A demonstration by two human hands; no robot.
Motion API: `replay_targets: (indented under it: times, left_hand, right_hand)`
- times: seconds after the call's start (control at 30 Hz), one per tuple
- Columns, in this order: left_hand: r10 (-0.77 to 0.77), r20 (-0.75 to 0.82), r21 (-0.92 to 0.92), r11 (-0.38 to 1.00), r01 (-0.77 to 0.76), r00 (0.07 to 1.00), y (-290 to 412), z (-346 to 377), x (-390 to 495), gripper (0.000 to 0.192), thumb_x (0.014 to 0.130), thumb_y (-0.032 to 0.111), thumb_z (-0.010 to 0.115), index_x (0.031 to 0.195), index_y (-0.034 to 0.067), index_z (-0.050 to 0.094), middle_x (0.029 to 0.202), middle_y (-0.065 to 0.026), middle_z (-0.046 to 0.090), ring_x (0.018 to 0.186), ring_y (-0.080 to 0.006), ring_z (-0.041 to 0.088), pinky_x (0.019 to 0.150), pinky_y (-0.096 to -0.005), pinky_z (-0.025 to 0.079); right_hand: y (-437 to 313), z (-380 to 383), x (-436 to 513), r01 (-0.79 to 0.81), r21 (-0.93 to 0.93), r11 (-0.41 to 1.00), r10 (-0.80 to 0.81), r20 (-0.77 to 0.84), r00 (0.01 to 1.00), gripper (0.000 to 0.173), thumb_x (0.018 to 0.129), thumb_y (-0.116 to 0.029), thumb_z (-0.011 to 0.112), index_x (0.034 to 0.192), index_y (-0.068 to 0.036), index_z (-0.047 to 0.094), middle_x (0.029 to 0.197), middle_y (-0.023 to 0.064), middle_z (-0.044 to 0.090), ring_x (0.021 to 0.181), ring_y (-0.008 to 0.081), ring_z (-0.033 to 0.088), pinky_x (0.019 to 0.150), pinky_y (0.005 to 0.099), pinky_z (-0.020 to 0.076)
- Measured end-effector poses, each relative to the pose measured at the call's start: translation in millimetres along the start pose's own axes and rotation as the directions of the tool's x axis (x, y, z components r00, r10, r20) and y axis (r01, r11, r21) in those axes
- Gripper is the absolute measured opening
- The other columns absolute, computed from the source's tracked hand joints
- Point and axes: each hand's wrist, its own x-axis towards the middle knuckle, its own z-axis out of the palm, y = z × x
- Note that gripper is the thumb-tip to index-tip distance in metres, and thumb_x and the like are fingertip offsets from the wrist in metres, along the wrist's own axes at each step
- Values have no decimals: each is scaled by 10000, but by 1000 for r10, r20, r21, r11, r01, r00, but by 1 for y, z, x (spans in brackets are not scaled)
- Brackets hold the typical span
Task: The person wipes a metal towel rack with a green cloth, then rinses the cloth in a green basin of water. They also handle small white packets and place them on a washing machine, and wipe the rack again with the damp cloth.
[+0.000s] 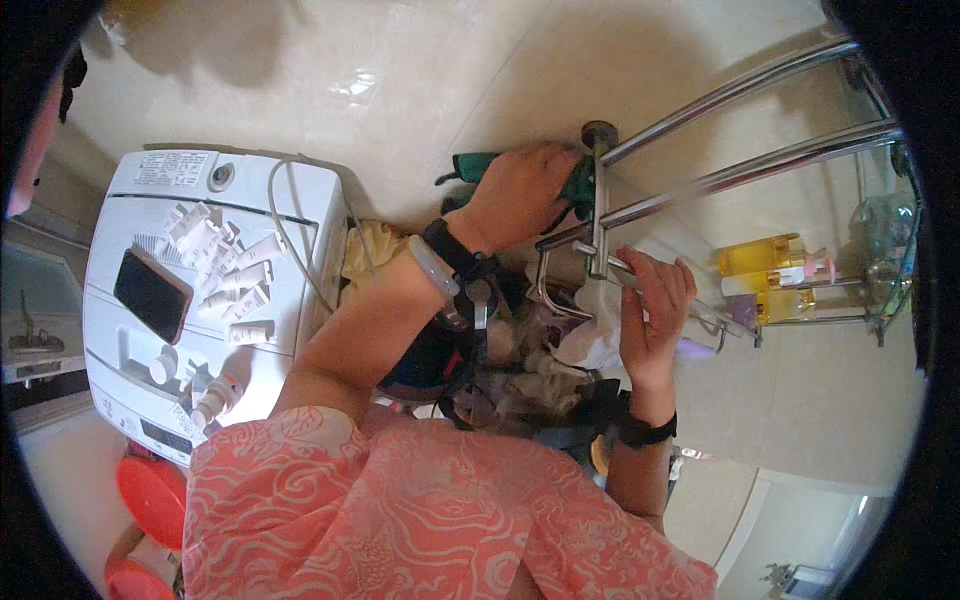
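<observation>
Near the wall end of a chrome towel rack [679,196], my left hand [521,196] reaches up against a dark green item [474,168], which shows on both sides of it. The back of this hand faces me, so its grip is hidden. My right hand [656,311] is at the rack's lower front rail, fingertips by the metal and palm partly turned up; whether it grips the rail is unclear. A bent metal hook or bracket [551,281] hangs between the hands, and a whitish translucent bag [600,330] lies beneath them.
At left stands a white washing machine [300,187] bearing a dark phone [154,295], several small tubes [247,276] and a pump bottle [217,397]. Yellow bottles [757,255] stand on a shelf at right. Red basins [152,499] are at lower left. Dark, cluttered items lie below my arms.
</observation>
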Motion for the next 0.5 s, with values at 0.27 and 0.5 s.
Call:
replay_targets:
  times: [0.27, 0.5]
  left_hand:
    - [-297, 70, -71, 951, 302, 952, -5, 40, -28, 541, 785, 158, 720, 1252, 18, 484, 1078, -225, 621, 971, -428, 609, 822, -501, 495]
    - [-272, -8, -2, 962, 272, 962, -3, 41, -32, 542, 813, 177, 708, 1274, 19, 470, 1061, -221, 627, 936, -427, 615, 811, -502, 494]
  right_hand:
    - [5, 0, -3, 25, -8, 1000, -25, -12, 1000, 434, 801, -30, 555, 1223, -92, 632, 1091, 86, 665, 1005, 270, 598, 1046, 475, 330]
    - [5, -4, -4, 45, 25, 999, -44, -12, 999, 399, 843, -19, 525, 1225, -81, 624, 1130, 98, 666, 1038, 301, 597, 1042, 477, 344]
